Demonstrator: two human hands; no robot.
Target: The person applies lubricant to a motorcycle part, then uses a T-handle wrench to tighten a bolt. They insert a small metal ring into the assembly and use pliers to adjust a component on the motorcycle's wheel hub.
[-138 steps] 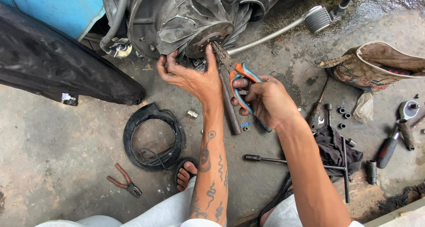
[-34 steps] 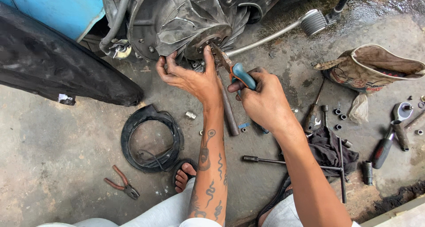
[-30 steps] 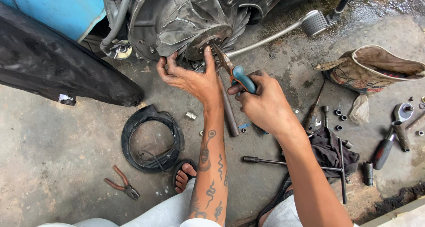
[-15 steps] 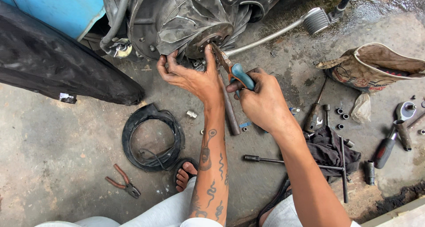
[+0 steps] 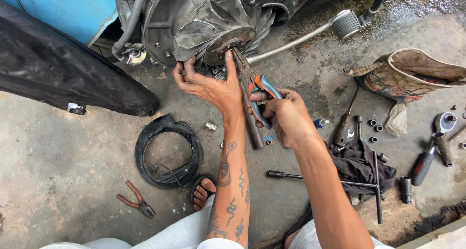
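A dark, greasy engine housing of a scooter lies on its side at the top of the head view. My left hand rests against its lower rim, fingers spread on the metal and thumb up by the round hub. My right hand grips pliers with blue and orange handles; their jaws reach up to the hub beside my left thumb. A metal bar lies on the ground under my hands.
A black rubber ring and red-handled pliers lie on the concrete at left. A black cover lies at far left. A canvas tool bag, sockets, a T-handle wrench, a dark rag and a ratchet sit at right. My sandalled foot shows below.
My right hand has closed the plier handles together and shifted slightly up toward the hub. My left hand has stayed on the housing.
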